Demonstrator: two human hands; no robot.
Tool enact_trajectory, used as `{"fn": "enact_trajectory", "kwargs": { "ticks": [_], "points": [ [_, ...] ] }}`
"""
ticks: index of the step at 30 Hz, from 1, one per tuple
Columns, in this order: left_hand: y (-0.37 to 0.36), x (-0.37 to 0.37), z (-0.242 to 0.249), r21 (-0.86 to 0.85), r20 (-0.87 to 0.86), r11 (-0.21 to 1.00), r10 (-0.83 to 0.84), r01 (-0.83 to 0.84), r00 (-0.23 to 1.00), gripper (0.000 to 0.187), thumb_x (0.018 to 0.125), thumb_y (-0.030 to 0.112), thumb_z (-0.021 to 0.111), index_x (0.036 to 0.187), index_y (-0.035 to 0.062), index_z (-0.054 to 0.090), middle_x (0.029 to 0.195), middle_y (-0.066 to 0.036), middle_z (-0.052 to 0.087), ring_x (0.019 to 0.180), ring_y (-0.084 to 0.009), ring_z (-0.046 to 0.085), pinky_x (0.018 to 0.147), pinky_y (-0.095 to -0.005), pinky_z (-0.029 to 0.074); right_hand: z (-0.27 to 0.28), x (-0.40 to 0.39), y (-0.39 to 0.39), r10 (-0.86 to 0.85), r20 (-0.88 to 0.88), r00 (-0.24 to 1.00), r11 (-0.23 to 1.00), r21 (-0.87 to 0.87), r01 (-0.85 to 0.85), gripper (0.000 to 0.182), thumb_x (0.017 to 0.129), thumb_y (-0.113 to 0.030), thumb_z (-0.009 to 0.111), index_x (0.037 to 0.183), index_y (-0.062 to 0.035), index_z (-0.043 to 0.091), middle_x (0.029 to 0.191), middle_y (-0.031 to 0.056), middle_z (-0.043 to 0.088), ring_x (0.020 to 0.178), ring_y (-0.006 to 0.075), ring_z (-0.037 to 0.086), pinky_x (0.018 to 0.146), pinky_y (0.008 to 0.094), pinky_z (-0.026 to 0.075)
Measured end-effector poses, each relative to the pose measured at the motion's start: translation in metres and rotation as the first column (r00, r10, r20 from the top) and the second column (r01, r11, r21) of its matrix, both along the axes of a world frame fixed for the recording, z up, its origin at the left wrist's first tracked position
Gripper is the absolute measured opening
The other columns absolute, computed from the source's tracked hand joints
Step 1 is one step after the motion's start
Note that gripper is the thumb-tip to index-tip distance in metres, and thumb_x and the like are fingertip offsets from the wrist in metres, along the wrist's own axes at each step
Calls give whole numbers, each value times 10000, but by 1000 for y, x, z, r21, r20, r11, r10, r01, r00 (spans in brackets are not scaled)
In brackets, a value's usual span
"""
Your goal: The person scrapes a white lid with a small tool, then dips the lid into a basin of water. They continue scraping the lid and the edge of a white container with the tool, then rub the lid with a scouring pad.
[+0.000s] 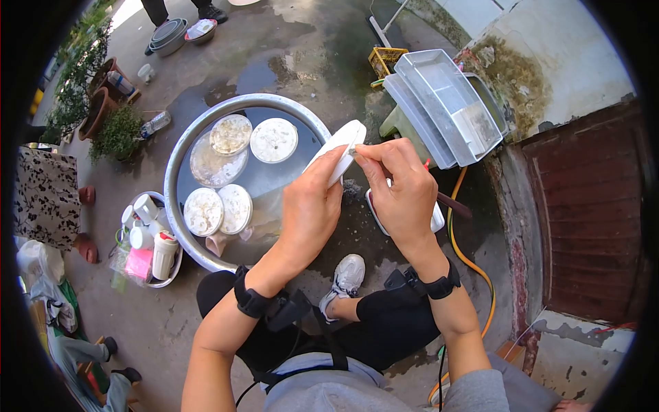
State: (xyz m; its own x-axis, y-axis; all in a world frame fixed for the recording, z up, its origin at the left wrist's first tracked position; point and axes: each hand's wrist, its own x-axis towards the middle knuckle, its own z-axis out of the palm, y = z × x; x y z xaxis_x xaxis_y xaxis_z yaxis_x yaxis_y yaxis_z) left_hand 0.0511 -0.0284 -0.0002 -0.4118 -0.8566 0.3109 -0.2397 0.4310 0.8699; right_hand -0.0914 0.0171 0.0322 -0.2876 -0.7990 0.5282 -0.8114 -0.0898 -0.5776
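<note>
My left hand (pixel 312 206) grips a white round lid (pixel 349 139), tilted so that it shows nearly edge-on above the right rim of a large metal basin (pixel 180 226). The fingertips of my right hand (pixel 398 182) are pinched together at the lid's near edge; whatever sits between them is too small to make out. Water fills the basin. Several similar round lids with brownish stains float or lie in it, among them a whiter lid (pixel 274 140) and a stained lid (pixel 204 211). Some pale cloth-like thing (pixel 217 243) shows at the basin's near side.
Right of the basin, clear plastic bins (pixel 449 103) are stacked near a yellow crate (pixel 386 60). A white-rimmed container (pixel 437 217) sits partly behind my right hand. An orange hose (pixel 473 264) runs along the ground. At left stands a tub of cups and bottles (pixel 165 257). Other people's legs show.
</note>
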Motion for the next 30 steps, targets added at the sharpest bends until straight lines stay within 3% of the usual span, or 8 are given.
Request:
{"fn": "enact_trajectory", "kwargs": {
  "ticks": [6,12,23,30],
  "points": [
    [3,0,-3,-5,10,1000,-16,16,1000,440,910,-30,584,1343,41,610,1201,-221,687,1020,-339,713,813,-371,551,0,-4,-2,-49,-10,999,999,-21,49,99,884,-146,766,968,-108,730,893,44,667,720,244,685,601,352,509],
    [1,0,-1,23,18,1000,-11,11,1000,435,902,-37,584,1330,36,615,1173,-207,692,981,-344,712,811,-369,550,0,-2,-1,27,-21,999,1000,-8,-27,91,888,-143,760,968,-111,729,905,45,672,723,249,684,603,353,510],
    [4,-1,4,2,14,999,-40,40,999,451,892,-57,571,1328,47,612,1149,-206,687,985,-380,701,826,-390,547,6,-9,1,-141,-32,990,986,86,143,85,917,-182,735,972,-119,718,909,33,672,725,252,687,607,359,509],
    [2,2,4,9,42,999,-31,31,999,452,890,-56,574,1329,46,612,1172,-216,683,1008,-388,697,835,-388,545,6,-7,2,-50,17,999,993,104,48,81,916,-185,736,967,-122,725,903,35,670,711,251,680,608,361,504]
  ]
}}
